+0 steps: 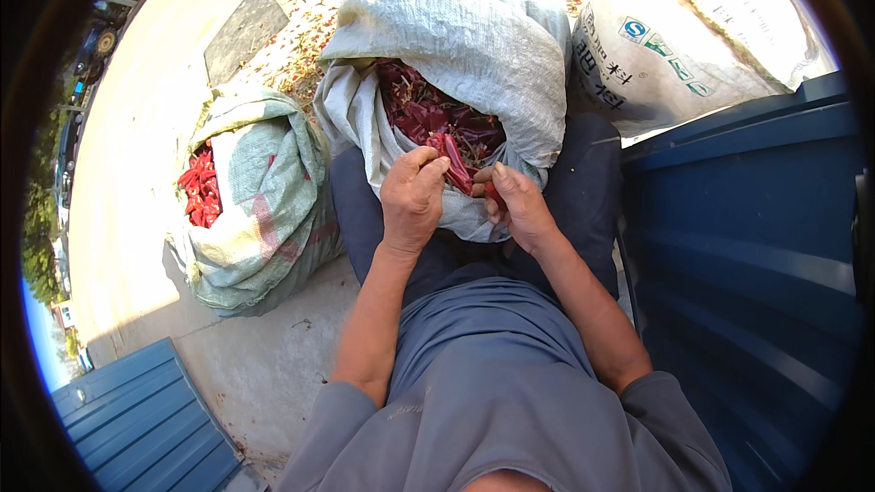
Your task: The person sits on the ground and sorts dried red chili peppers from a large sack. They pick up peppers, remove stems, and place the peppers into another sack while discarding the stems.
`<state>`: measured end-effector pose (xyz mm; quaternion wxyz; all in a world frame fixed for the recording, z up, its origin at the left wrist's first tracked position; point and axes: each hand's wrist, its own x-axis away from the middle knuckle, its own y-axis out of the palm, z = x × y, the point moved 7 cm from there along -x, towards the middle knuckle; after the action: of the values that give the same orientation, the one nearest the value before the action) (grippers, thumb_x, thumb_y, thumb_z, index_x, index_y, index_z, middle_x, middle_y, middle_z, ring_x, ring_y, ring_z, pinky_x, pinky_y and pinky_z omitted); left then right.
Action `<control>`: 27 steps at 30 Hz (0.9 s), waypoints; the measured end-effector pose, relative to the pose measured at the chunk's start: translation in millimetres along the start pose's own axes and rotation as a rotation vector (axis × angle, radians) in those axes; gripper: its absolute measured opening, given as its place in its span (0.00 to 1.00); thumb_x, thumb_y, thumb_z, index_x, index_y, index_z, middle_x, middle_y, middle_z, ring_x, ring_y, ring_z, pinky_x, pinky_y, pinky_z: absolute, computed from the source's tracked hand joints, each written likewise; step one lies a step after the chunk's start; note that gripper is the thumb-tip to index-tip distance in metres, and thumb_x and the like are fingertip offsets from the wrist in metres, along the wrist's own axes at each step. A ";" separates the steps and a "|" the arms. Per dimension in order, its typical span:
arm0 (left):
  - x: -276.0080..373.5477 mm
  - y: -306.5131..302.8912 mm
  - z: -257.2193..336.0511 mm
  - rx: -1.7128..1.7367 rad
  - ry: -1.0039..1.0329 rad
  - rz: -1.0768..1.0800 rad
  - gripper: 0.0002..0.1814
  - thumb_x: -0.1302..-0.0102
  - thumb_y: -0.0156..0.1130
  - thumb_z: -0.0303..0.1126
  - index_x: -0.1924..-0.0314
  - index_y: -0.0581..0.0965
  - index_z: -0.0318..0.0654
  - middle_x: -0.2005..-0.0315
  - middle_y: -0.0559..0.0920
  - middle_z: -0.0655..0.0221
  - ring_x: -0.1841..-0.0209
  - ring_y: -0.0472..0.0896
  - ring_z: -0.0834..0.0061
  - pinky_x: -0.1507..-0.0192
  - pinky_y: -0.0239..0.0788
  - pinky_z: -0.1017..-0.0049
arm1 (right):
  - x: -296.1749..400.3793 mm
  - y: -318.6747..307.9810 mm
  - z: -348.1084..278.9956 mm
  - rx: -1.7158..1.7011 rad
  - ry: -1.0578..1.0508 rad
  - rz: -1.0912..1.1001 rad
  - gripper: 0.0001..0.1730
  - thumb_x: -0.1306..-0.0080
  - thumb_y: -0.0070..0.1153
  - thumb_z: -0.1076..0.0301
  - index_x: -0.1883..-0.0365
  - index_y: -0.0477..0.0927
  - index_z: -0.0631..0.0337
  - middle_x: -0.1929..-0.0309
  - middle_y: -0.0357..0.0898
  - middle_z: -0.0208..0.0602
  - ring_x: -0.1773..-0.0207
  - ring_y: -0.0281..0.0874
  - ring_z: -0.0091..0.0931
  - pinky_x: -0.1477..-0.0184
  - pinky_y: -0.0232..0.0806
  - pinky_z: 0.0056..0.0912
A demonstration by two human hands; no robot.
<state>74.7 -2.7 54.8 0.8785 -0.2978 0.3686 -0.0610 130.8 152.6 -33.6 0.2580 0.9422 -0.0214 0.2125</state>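
My left hand [412,199] pinches a dried red chili pepper [456,165] between thumb and fingertips. The pepper slants down toward my right hand [523,203], whose fingers are by its lower end. Another red piece, probably a chili [495,197], is tucked in the curled fingers of that right hand. Both hands are over the near rim of a white woven sack [465,27], which stands between my knees with its mouth rolled back. Inside it lie dark red dried chilies [417,106] mixed with stems and dry bits.
To the left stands a greenish woven sack [273,212] with brighter red chilies [201,188] in its mouth. A printed white sack [636,61] is at the upper right. Blue metal panels flank me, one on the right [738,219], one lower left [143,417]. Chili scraps [301,34] litter the ground.
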 end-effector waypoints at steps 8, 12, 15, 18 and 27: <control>24.1 1.8 23.8 0.612 -0.463 -0.019 0.13 0.36 0.67 0.19 0.51 0.82 0.31 0.55 0.85 0.61 0.56 0.85 0.71 0.55 0.78 0.75 | 12.7 8.0 -23.3 0.209 -0.220 0.003 0.16 0.25 0.62 0.58 0.49 0.82 0.62 0.65 0.80 0.23 0.64 0.71 0.12 0.62 0.67 0.20; 30.1 16.8 4.6 0.884 -0.845 -0.135 0.15 0.29 0.68 0.29 0.46 0.82 0.30 0.57 0.85 0.66 0.57 0.81 0.80 0.54 0.74 0.80 | 27.1 18.7 -47.2 0.801 -0.472 -0.004 0.12 0.29 0.65 0.64 0.51 0.83 0.60 0.65 0.83 0.34 0.66 0.78 0.22 0.62 0.70 0.28; 20.1 18.6 5.8 0.543 -0.688 -0.302 0.14 0.29 0.68 0.30 0.47 0.83 0.29 0.59 0.85 0.69 0.59 0.81 0.82 0.55 0.74 0.80 | 39.8 33.1 -60.2 1.162 -0.740 -0.004 0.12 0.31 0.66 0.68 0.52 0.82 0.60 0.64 0.84 0.43 0.64 0.82 0.33 0.61 0.72 0.33; 28.5 26.4 4.5 0.752 -0.831 -0.301 0.12 0.28 0.67 0.28 0.48 0.83 0.30 0.58 0.87 0.68 0.60 0.83 0.81 0.54 0.77 0.79 | 44.7 29.0 -59.6 1.119 -0.663 -0.002 0.13 0.31 0.66 0.68 0.52 0.81 0.62 0.63 0.84 0.47 0.62 0.84 0.38 0.60 0.73 0.35; 48.0 23.4 21.8 0.809 -0.784 -0.230 0.11 0.32 0.67 0.21 0.50 0.84 0.31 0.56 0.87 0.68 0.55 0.85 0.79 0.50 0.77 0.77 | 55.2 14.5 -26.4 0.598 -0.229 -0.166 0.20 0.22 0.56 0.60 0.40 0.75 0.66 0.64 0.81 0.32 0.66 0.77 0.19 0.61 0.73 0.27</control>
<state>121.5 11.1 24.1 0.9812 0.0233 -0.0721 -0.1774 168.4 157.0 16.6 -0.0176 0.9925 0.0902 0.0804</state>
